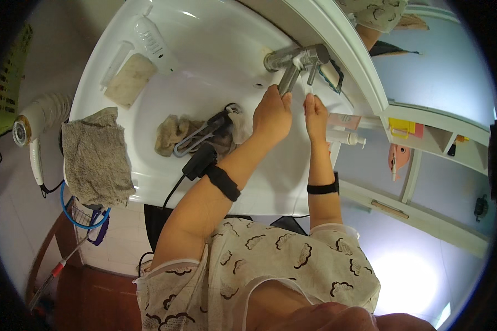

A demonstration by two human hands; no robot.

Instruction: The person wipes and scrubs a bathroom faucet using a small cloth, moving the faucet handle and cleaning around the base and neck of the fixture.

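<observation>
My left hand (272, 115) is closed around the lower end of the metal spout of a basin faucet (297, 57). Beside it, the fingertips of my right hand (316, 113) pinch a thin, pale strip (306, 85) that runs up to the joint of the faucet, where a white patch shows. What the strip is made of cannot be told. Below my left hand, a wet grey-brown cloth (192, 131) lies in the white washbasin (182, 89), with a dark object with a long metal loop (203, 134) over it.
A tube (153, 43), a clear ridged item (118, 64) and a beige block (131, 80) lie on the basin's left side. A grey towel (98, 159) drapes over the rim near a hair dryer (35, 140). Right of the faucet are a pump bottle (344, 137) and a cabinet edge (356, 45).
</observation>
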